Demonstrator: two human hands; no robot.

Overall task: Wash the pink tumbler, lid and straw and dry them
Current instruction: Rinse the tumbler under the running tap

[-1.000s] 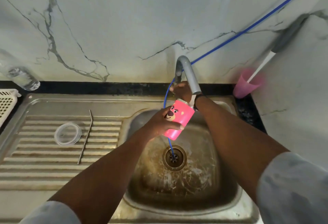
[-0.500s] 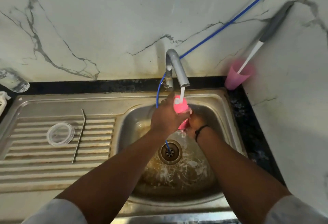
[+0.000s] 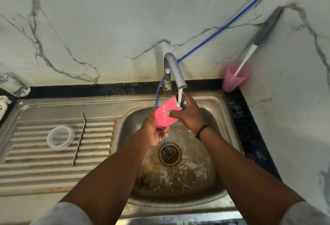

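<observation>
- Both hands, left hand (image 3: 155, 132) under the base and right hand (image 3: 187, 116) near the rim, clasp the pink plastic tumbler (image 3: 165, 113), tilting its mouth to catch the tap's stream (image 3: 180, 96)
- Clear round lid (image 3: 60, 137) and thin metal straw (image 3: 79, 138) wait on the drainer

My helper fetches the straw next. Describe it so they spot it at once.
Look at the ribbed steel drainboard left of the sink basin. The straw lies there beside the clear round lid: thin, grey, metallic, bent at its far end.
</observation>
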